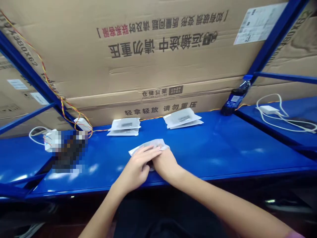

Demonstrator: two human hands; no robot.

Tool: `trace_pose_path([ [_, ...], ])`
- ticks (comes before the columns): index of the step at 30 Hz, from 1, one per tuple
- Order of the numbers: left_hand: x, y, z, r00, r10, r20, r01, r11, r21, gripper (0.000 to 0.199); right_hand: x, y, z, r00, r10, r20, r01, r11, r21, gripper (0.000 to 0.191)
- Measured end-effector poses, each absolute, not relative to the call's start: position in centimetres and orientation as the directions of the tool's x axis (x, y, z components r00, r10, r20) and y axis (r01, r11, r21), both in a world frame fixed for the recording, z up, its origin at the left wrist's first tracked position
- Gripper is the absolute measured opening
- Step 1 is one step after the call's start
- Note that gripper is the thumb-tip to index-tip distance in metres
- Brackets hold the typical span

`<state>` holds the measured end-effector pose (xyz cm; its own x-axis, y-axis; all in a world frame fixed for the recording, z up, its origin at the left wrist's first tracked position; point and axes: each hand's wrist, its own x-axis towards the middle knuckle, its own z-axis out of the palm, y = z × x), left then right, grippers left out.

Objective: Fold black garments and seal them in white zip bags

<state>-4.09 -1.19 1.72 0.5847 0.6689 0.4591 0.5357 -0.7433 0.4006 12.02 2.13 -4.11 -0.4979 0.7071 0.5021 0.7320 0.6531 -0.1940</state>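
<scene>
A flat white pouch (146, 145) lay on the blue steel bench (223, 142), its far edge showing past the person's fingers and most of it covered by the hands. The left hand (135, 167) was stretched across it, palm down, with its fingers (151, 152) straight, close together and angled up and to the right. The right hand (165, 162) sat against the left, wrist low and fingers turned in beneath the left palm, where they were hidden. Neither hand was spread wide, but I couldn't tell whether either one had a real grip on the pouch or was only pressing on it. Both forearms came in from the near edge of the bench, converging on the pouch.

Beyond the pouch and to its left lay a stack of white pouches (125, 127), with a second stack (183, 118) beyond it and to the right. Farther right of the pouch stood a dark plastic bottle (235, 99) with a blue cap. Far to the left, a pixelated patch (70, 152) hid whatever lay there.
</scene>
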Motion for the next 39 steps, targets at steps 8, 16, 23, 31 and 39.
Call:
trace_pose_path([
  [8,-4.9,-2.2,1.2,0.513,0.639,0.573,0.525,-0.762,0.380,0.086,14.8,1.1,-1.8,-0.722,0.397,0.567,0.560,0.816,0.143,0.027],
  [16,-4.3,-2.2,0.0,0.596,0.620,0.509,0.595,-0.768,0.238,0.076,13.5,0.2,-2.8,-0.582,0.693,0.426,0.789,0.607,0.091,0.022],
  [23,-6.5,-3.8,-0.5,0.627,0.607,0.488,0.654,-0.751,0.093,0.057,18.0,-3.8,0.4,-0.725,0.348,0.594,0.598,0.746,0.293,0.023],
  [31,-6.6,-5.1,-1.5,0.638,0.352,0.685,0.563,-0.820,-0.104,0.049,18.9,-5.2,-0.1,-0.550,0.336,0.764,0.644,0.754,0.132,0.016],
  [39,-5.5,-5.8,-1.9,0.451,0.310,0.837,0.608,-0.794,-0.033,0.055,15.1,-4.1,-0.2,-0.526,0.135,0.839,0.445,0.885,0.136,0.023],
])
